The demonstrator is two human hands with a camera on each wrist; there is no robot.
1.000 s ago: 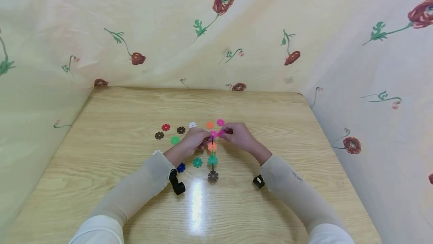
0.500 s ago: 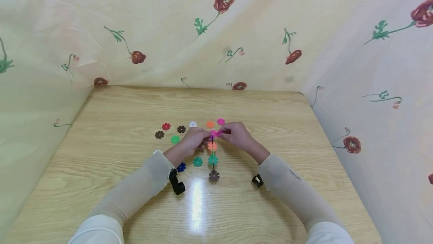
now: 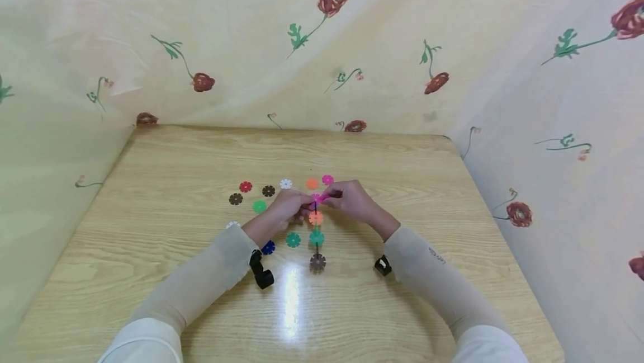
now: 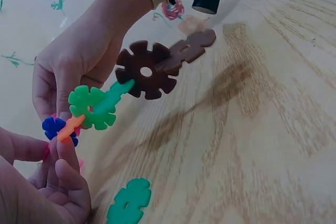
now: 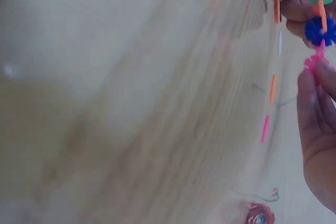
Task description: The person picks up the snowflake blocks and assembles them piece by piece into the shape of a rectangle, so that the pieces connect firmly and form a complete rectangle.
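Observation:
A chain of slotted snowflake discs runs toward the wearer: a dark brown disc (image 3: 317, 262) at its near end, then a teal-green disc (image 3: 316, 237) and an orange disc (image 3: 315, 218). In the left wrist view the chain hangs above the table, with a blue disc (image 4: 53, 127) close to the fingers. My left hand (image 3: 290, 206) grips its far end by the pink disc. Between thumb and fingers, my right hand (image 3: 350, 198) pinches another pink disc (image 5: 315, 65), pressed against that end. Fingers partly hide where the two pink discs meet.
Loose discs lie about the wooden table (image 3: 201, 156): red (image 3: 245, 187), brown (image 3: 236, 199), bright green (image 3: 259, 206), white (image 3: 285, 184), orange (image 3: 312, 183), pink (image 3: 328, 180), teal (image 3: 293, 240) and blue (image 3: 269, 247). Flower-patterned cloth (image 3: 251, 44) surrounds the table.
My right hand has shifted slightly left, bringing its pink disc up against the pink disc at the chain's end. The left hand stays almost still.

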